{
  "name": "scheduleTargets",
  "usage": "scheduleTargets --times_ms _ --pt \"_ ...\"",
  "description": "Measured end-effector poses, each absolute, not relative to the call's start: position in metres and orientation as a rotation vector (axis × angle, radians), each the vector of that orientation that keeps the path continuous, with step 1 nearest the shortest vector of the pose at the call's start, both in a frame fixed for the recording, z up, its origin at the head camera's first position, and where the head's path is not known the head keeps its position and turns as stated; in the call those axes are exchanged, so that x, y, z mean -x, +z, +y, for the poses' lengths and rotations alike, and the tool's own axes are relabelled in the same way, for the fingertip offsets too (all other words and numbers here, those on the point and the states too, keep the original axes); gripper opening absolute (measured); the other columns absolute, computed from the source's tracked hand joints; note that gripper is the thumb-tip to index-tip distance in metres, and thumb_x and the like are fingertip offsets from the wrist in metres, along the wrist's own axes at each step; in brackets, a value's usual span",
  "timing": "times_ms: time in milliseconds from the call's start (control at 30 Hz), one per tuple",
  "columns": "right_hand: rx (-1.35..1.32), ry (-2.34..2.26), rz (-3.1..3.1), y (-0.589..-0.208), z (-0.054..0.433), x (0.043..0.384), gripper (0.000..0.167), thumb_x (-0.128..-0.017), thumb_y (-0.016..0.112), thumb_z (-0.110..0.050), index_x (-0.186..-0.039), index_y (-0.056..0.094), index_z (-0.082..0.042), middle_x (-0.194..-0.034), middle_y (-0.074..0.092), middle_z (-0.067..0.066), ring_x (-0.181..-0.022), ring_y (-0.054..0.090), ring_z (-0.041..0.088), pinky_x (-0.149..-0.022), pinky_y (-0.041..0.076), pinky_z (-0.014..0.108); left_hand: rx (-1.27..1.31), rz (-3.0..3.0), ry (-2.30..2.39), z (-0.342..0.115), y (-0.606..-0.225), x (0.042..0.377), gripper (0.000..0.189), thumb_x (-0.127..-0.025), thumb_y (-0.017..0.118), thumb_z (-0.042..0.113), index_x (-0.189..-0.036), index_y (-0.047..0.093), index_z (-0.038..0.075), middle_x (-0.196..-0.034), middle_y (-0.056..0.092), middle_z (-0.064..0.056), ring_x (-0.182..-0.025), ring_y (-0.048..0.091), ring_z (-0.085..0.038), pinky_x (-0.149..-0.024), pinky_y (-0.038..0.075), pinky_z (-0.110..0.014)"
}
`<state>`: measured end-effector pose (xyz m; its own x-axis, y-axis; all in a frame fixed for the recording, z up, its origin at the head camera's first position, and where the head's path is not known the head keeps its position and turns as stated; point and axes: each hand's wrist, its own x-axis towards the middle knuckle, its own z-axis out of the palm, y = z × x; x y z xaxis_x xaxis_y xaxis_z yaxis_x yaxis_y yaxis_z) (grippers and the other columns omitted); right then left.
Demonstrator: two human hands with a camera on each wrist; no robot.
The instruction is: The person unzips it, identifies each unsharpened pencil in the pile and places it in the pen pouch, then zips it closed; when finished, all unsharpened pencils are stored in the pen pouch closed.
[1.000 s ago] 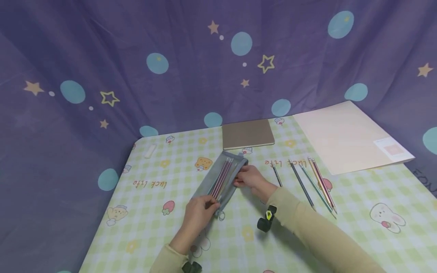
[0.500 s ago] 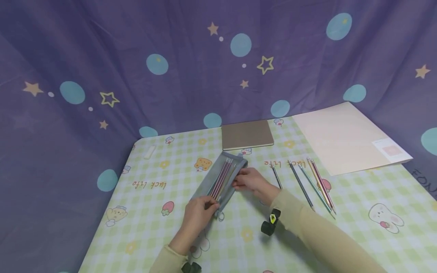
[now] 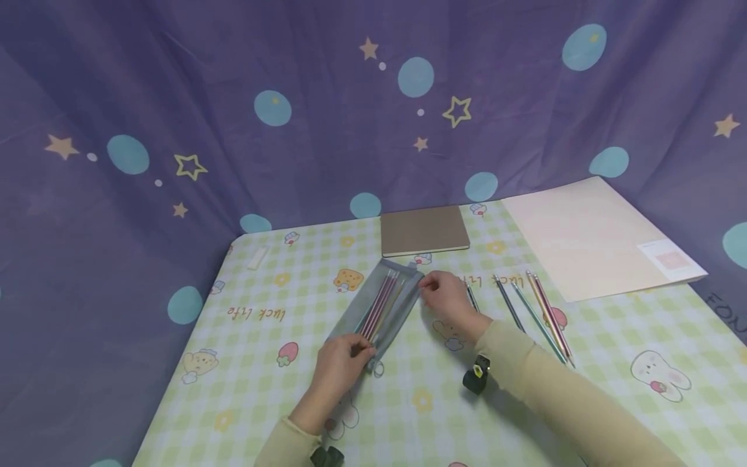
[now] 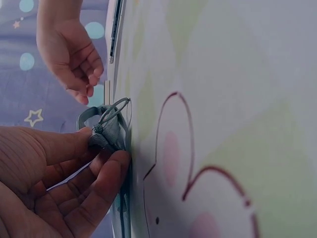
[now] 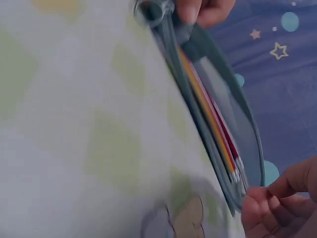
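Note:
A grey-blue translucent pencil case (image 3: pixel 360 310) lies slanted on the table, several pencils (image 3: pixel 380 303) inside it. Its zip side gapes in the right wrist view, with yellow and red pencils (image 5: pixel 210 111) showing within. My left hand (image 3: pixel 341 363) pinches the near end by the zip, where a ring (image 3: pixel 378 370) hangs; the left wrist view shows thumb and fingers on the fabric (image 4: pixel 111 130). My right hand (image 3: pixel 448 298) is at the far right corner, thumb and fingertips pinching the edge of the case in the right wrist view.
Several loose pencils (image 3: pixel 545 311) lie right of the case, one partly behind my right hand. A brown notebook (image 3: pixel 425 231) lies beyond the case. A large cream folder (image 3: pixel 589 240) is at the back right, and a white eraser (image 3: pixel 257 258) at the far left.
My right hand has moved from the case's right side up and slightly right to its far corner. The open edge looks flatter. My left hand has stayed in place.

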<state>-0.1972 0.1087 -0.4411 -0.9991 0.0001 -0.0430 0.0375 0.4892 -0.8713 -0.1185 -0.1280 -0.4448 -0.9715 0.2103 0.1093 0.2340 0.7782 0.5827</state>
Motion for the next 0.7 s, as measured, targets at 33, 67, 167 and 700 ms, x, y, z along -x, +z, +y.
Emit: scheduleTargets --times_ms 33,67,167,700 --pt "-0.017 -1.530 2.738 -0.442 0.110 0.200 0.014 -0.085 0.059 0.001 -0.097 0.067 -0.001 -0.083 0.066 0.006 -0.068 0.062 0.018 -0.064 0.049 0.031 0.362 -2.930 -0.968 -0.128 -0.445 0.118 0.009 -0.084 0.077 0.018 -0.078 0.071 0.018 -0.074 0.065 0.011 -0.067 0.056 -0.006 -0.066 0.045 -0.030" --pt "0.010 -1.490 2.796 -0.442 0.112 0.203 0.014 -0.085 0.060 0.000 -0.097 0.068 -0.002 -0.086 0.067 0.007 -0.073 0.062 0.019 -0.067 0.049 0.032 0.360 -2.933 -0.967 -0.128 -0.445 0.118 0.009 -0.084 0.077 0.018 -0.078 0.071 0.018 -0.074 0.065 0.011 -0.068 0.056 -0.006 -0.066 0.045 -0.030" --pt "0.104 -1.369 2.922 -0.441 0.114 0.209 0.019 -0.085 0.062 0.001 -0.102 0.069 -0.003 -0.101 0.069 0.011 -0.086 0.064 0.026 -0.076 0.049 0.039 0.359 -2.936 -0.975 -0.128 -0.445 0.118 0.009 -0.084 0.077 0.017 -0.078 0.071 0.018 -0.074 0.065 0.011 -0.067 0.055 -0.006 -0.066 0.045 -0.030" --pt "0.494 -0.822 3.012 -0.444 0.126 0.226 0.037 -0.079 0.062 0.009 -0.111 0.072 -0.008 -0.117 0.068 0.012 -0.107 0.063 0.033 -0.094 0.046 0.046 0.381 -3.001 -0.938 -0.126 -0.439 0.114 0.006 -0.080 0.079 0.017 -0.081 0.074 0.016 -0.079 0.069 0.008 -0.075 0.061 -0.011 -0.072 0.048 -0.033"
